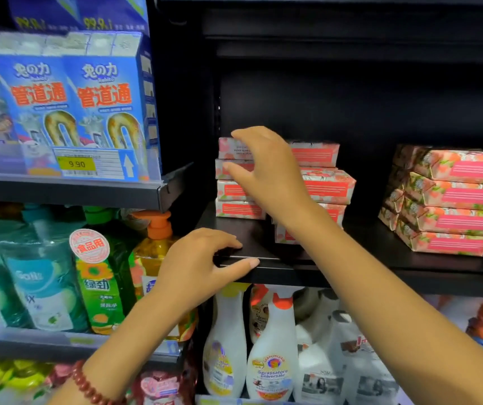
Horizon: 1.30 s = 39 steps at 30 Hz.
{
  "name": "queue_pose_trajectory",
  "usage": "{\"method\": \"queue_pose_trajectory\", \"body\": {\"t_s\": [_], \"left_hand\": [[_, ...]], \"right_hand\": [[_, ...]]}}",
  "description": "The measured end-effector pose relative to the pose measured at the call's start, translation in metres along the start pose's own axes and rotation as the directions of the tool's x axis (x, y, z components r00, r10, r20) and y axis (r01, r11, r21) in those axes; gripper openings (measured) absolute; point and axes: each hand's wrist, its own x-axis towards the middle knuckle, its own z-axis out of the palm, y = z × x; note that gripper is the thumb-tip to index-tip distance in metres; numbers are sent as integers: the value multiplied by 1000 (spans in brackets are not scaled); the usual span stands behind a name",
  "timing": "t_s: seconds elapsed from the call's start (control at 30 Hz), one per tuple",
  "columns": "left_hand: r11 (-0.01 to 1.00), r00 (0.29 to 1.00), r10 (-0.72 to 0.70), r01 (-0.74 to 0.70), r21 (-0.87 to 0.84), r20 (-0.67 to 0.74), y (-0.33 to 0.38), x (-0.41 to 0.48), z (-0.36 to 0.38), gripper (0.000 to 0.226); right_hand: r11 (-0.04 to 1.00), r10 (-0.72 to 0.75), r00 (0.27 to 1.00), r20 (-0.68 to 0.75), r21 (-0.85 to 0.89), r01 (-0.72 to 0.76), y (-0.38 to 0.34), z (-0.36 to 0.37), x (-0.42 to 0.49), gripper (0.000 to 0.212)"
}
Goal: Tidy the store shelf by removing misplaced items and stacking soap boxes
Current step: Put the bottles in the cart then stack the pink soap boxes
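We see a black shelf [439, 273] carrying pink soap boxes [322, 185] piled at the centre of the frame, with a second stack [453, 200], four high, at the right. Our right hand [269, 173] grasps the top boxes of the central pile, fingers curved over the top and thumb on the front. Our left hand [199, 264] grips the shelf's front edge. Bare shelf lies between the piles, with dark room above. The right hand hides the pile's middle. The frame edge cuts the second stack. The spray bottles [272, 346] below are blurred.
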Motion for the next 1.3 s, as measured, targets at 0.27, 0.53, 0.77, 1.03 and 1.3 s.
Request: {"method": "queue_pose_trajectory", "body": {"t_s": [0.27, 0.53, 0.77, 1.03, 1.3], "left_hand": [[1000, 999, -5, 5, -10, 38, -3, -1, -2, 55], [1000, 1000, 12, -11, -15, 23, -3, -2, 0, 70], [1000, 1000, 19, -19, -10, 4, -4, -2, 1, 71], [1000, 1000, 21, -21, -14, -13, -4, -1, 2, 73], [1000, 1000, 8, -7, -26, 18, -5, -1, 0, 69]], "right_hand": [[893, 176, 979, 106, -436, -114, 7, 45, 31, 22], [871, 171, 983, 63, -476, -121, 5, 46, 30, 35], [875, -69, 997, -30, -482, 46, 4, 44, 28, 35], [967, -146, 986, -83, -224, 124, 4, 1, -9, 35], [988, -2, 993, -120, 150, 21, 10, -61, -73, 40]]}}
